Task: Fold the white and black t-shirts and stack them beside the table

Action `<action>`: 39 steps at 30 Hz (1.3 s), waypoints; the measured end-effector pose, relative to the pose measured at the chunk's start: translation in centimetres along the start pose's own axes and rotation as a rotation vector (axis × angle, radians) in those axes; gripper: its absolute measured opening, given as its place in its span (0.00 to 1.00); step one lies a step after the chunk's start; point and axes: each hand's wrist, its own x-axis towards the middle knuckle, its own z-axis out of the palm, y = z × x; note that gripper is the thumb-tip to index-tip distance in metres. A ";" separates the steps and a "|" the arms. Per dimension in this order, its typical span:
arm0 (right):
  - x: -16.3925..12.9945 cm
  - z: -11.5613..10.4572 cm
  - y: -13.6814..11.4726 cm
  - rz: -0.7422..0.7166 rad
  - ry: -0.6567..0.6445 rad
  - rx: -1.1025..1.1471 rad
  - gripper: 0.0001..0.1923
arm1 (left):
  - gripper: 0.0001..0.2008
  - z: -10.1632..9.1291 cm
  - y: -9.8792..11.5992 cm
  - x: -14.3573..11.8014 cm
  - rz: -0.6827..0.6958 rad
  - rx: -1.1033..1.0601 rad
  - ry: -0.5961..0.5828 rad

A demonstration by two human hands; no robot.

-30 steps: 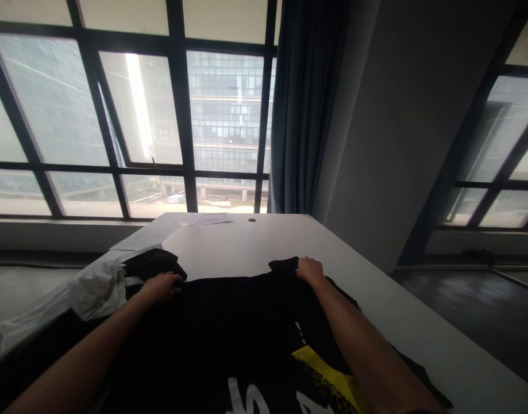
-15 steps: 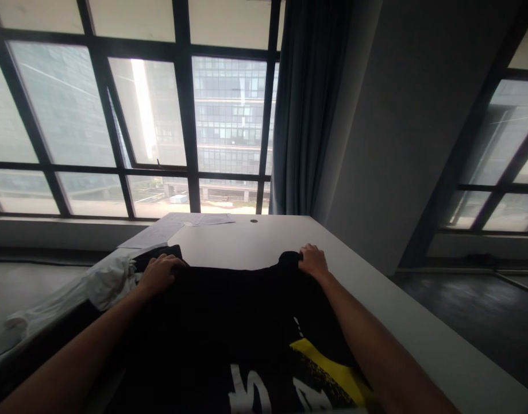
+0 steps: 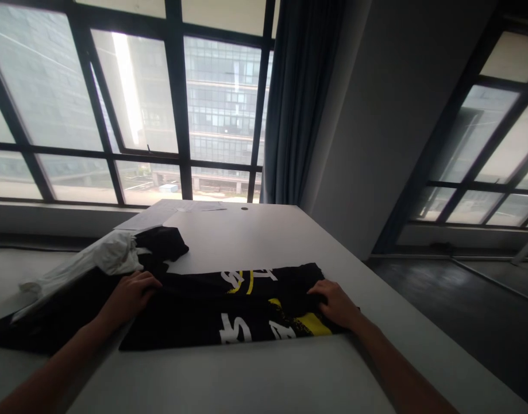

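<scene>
A black shirt [image 3: 195,322] with white lettering and yellow patches lies across the white table [image 3: 229,379], doubled over into a wide band. At its left end my left hand [image 3: 132,294] has its fingers curled down onto the fabric, pinching it. My right hand [image 3: 336,302] grips the right end near the yellow patch, fingers bent and fingertips partly hidden in the cloth. Beside my left hand is a heap of clothes, with a white garment [image 3: 117,253] over black cloth [image 3: 160,241].
Papers [image 3: 147,218] rest at the table's far left corner, near a round cable hole [image 3: 244,209]. Behind the table stand large windows [image 3: 220,103] and a dark blue curtain [image 3: 293,109]. Dark floor [image 3: 436,310] runs along the right side.
Both hands have come down and nearer with the shirt. Its raised edge is folded over, and more lettering shows. The camera view has shifted slightly right and down.
</scene>
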 end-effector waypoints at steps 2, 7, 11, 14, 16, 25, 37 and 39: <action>0.0 -0.1 0.1 0.020 0.076 0.040 0.14 | 0.14 0.0 0.3 -0.4 -0.028 -0.020 0.021; -0.5 -1.5 0.7 0.080 0.286 0.135 0.11 | 0.14 -0.7 -0.3 -1.2 -0.058 -0.044 0.095; -1.8 -2.4 0.7 0.051 0.069 0.114 0.09 | 0.13 -1.0 -0.4 -2.1 -0.004 -0.019 -0.028; -2.4 -2.9 0.2 0.060 -0.109 0.094 0.13 | 0.16 -0.8 0.5 -2.3 0.022 -0.010 -0.061; -2.3 -2.7 -0.5 0.119 -0.057 0.071 0.20 | 0.21 -0.2 1.3 -1.9 0.037 -0.040 -0.020; 0.2 5.7 -1.7 0.408 -0.147 -0.183 0.37 | 0.27 4.6 0.4 -1.1 0.033 0.011 -0.252; 13.0 5.1 -2.0 0.313 -0.018 -0.473 0.28 | 0.23 3.8 1.9 -1.6 -0.118 0.099 -0.229; 12.8 5.3 -2.8 0.429 -0.128 -0.378 0.30 | 0.22 4.0 1.4 -1.8 -0.086 0.089 -0.204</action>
